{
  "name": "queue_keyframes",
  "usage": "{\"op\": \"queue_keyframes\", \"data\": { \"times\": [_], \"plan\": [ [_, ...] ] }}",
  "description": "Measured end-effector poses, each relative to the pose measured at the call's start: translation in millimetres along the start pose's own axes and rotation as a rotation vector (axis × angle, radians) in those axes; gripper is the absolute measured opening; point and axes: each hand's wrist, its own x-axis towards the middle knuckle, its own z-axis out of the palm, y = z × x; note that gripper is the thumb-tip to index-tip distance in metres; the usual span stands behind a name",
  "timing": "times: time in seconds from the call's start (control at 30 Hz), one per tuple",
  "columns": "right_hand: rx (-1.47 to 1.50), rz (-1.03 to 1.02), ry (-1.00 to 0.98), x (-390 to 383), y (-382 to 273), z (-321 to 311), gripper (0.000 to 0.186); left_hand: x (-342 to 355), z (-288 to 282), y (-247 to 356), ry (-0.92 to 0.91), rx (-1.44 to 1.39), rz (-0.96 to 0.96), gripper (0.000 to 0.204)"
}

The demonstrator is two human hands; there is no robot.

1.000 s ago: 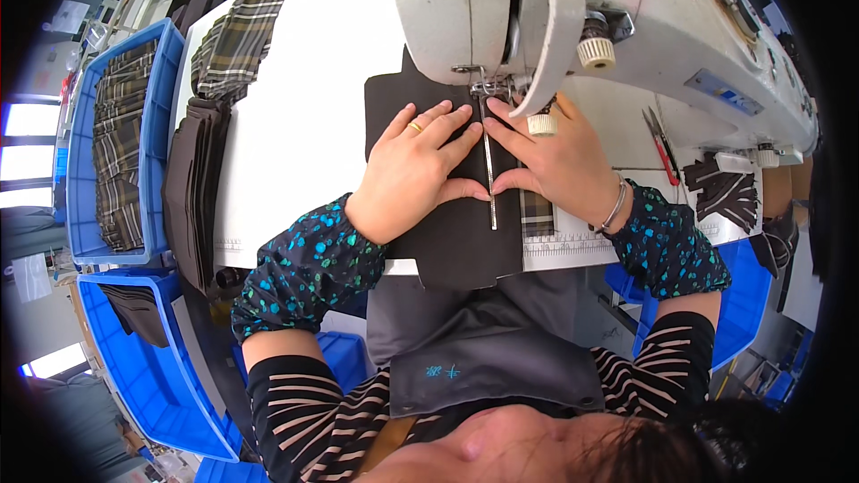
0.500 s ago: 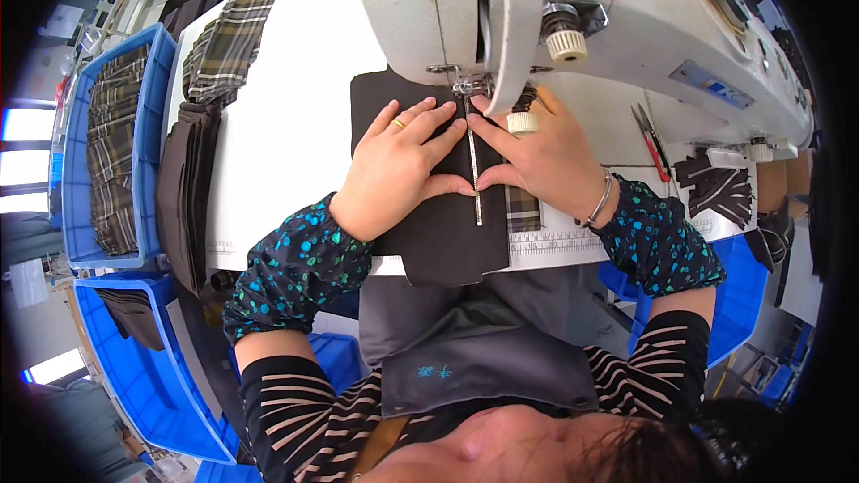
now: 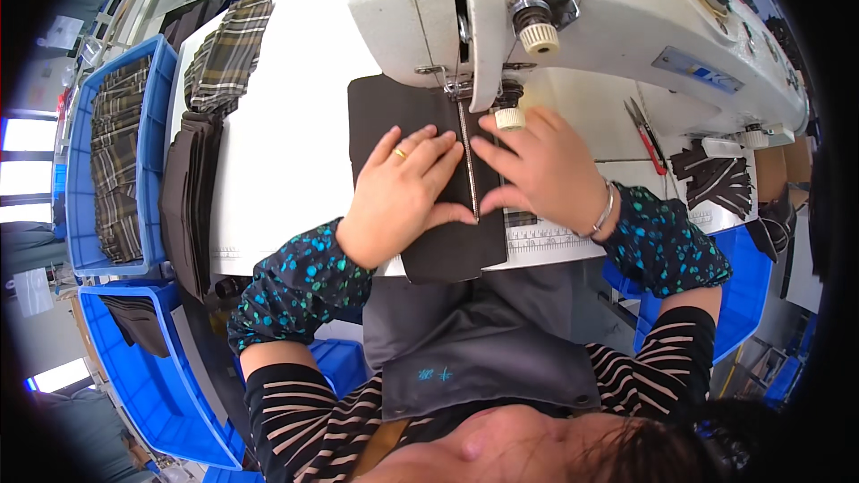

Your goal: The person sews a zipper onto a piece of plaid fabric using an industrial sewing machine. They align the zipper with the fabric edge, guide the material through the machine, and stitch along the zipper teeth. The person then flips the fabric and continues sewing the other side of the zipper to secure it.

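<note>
A dark brown fabric panel [image 3: 376, 103] lies under the presser foot [image 3: 458, 89] of a white sewing machine [image 3: 403, 22]. Down its middle runs a narrow zipper [image 3: 467, 156] with light teeth, its far end at the foot. My left hand [image 3: 403, 183] rests flat on the panel left of the zipper, fingers stretched out and thumb at the zipper's near end. To the right, my right hand [image 3: 541, 165] has its fingers spread, with thumb and fingertips along the zipper's other edge. Plaid cloth [image 3: 519, 217] shows beneath the panel by my right thumb.
Red-handled thread snips [image 3: 650, 145] and a pile of dark strips [image 3: 711, 177] lie to the right. Stacked dark panels [image 3: 190, 201] and plaid pieces [image 3: 231, 54] line the table's left side, beside a blue bin [image 3: 159, 156] of plaid cloth. Another blue bin [image 3: 165, 394] stands below.
The zipper and panel have moved slightly farther under the machine. My left hand has slid a little toward me, and my right fingers have drawn back from the foot. The view has shifted slightly.
</note>
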Motion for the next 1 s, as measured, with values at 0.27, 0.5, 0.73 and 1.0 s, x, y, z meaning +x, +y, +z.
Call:
{"op": "queue_keyframes", "data": {
  "times": [0.27,0.5,0.73,1.0],
  "plan": [
    [-0.04,0.024,-0.146,-6.1,-12.5,-4.2,0.084,2.5,-0.4,-3.2,-0.004,0.027,0.016,0.082],
    [-0.071,0.076,-0.155,5.4,1.2,1.2,0.083,23.3,0.3,-20.0,0.076,0.049,0.05,0.078],
    [-0.051,0.057,-0.062,11.3,14.3,7.4,0.059,32.6,-1.6,-28.4,-0.012,-0.016,-0.028,0.077],
    [0.02,0.068,-0.08,7.5,16.3,10.8,0.058,23.2,9.3,-27.7,0.103,-0.152,-0.039,0.065]
  ]
}}
